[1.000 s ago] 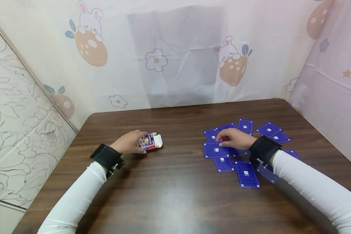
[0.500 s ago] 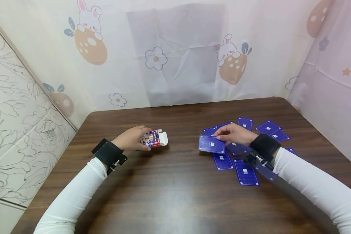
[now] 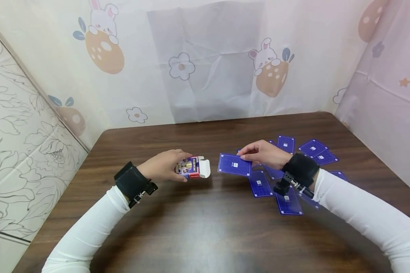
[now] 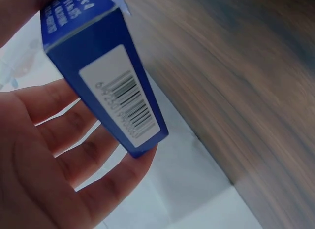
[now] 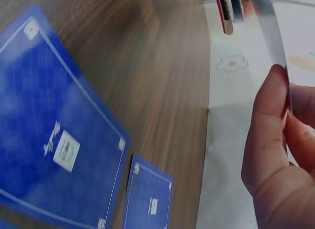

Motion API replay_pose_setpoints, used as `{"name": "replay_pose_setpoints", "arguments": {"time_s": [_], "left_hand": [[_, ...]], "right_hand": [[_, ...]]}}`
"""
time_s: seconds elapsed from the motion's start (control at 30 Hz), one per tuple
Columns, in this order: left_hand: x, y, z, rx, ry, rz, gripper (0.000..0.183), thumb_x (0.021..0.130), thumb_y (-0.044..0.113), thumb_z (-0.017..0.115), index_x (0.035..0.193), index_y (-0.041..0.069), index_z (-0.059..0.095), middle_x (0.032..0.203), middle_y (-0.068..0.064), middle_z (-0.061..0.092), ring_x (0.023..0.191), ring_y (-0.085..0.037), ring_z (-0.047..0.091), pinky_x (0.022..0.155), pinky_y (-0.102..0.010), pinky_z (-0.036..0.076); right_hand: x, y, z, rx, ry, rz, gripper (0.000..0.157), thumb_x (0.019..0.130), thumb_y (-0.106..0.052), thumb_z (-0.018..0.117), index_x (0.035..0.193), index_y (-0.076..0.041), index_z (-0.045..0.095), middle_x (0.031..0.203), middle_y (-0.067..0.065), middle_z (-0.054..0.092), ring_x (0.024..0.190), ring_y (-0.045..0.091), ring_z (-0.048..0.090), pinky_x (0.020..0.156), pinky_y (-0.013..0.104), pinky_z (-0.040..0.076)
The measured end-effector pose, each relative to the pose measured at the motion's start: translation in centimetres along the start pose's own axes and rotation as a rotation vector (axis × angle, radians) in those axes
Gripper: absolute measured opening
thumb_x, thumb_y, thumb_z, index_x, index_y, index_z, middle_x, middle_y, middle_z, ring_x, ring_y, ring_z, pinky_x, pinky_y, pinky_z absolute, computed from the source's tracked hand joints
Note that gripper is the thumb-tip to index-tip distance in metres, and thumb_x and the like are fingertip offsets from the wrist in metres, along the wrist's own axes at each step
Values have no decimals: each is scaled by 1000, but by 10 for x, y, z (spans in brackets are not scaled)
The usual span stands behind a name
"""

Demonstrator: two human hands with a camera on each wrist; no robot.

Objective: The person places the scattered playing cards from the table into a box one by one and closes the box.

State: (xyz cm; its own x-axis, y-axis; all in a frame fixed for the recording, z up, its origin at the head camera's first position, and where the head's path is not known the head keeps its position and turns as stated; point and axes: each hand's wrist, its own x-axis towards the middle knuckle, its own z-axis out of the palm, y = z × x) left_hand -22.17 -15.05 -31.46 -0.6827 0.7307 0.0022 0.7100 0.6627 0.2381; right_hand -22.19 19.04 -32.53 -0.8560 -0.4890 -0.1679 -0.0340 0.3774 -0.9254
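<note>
My left hand (image 3: 163, 165) grips a small blue and red card box (image 3: 188, 167), whose white end flap (image 3: 204, 168) hangs open toward the right. In the left wrist view the box (image 4: 110, 86) shows a barcode label, with thumb and fingertips at its opposite edges. Between the thumb and fingers of my right hand (image 3: 267, 154) is a blue-backed playing card (image 3: 234, 165), lifted over the table and a short gap to the right of the flap. The right wrist view has this card (image 5: 271, 32) nearly edge-on in the pinching fingers (image 5: 268, 125).
Several blue-backed cards lie spread under and around the right forearm, among them a near card (image 3: 260, 184), a front card (image 3: 289, 203) and an overlapping pair (image 3: 313, 148) at the right. The brown wooden table (image 3: 191, 227) meets a printed cloth (image 3: 212, 68) behind.
The right hand has picked the card off the spread and carried it left. The left hand has raised the box and moved it right, so box and card are now closer together.
</note>
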Motion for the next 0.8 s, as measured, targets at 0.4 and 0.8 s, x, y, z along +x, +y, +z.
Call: {"name": "replay_pose_setpoints", "arguments": {"time_s": [0.4,0.8], "left_hand": [[3,12,-2,-10,-21,75,73,68,37,77,127,9,46,110,-2,53,92,-12,48,81,-29,41],[8,19,-1,-24,-36,95,72,70,37,76,128,7,45,111,-3,53,93,-12,48,81,-30,41]], "right_hand": [[7,-15,17,41,10,12,23,89,-13,58,107,-1,61,98,13,61,82,24,57,79,42,46],[12,-12,28,60,6,44,22,88,-13,58,107,-2,62,103,14,59,87,26,55,80,44,45]]}}
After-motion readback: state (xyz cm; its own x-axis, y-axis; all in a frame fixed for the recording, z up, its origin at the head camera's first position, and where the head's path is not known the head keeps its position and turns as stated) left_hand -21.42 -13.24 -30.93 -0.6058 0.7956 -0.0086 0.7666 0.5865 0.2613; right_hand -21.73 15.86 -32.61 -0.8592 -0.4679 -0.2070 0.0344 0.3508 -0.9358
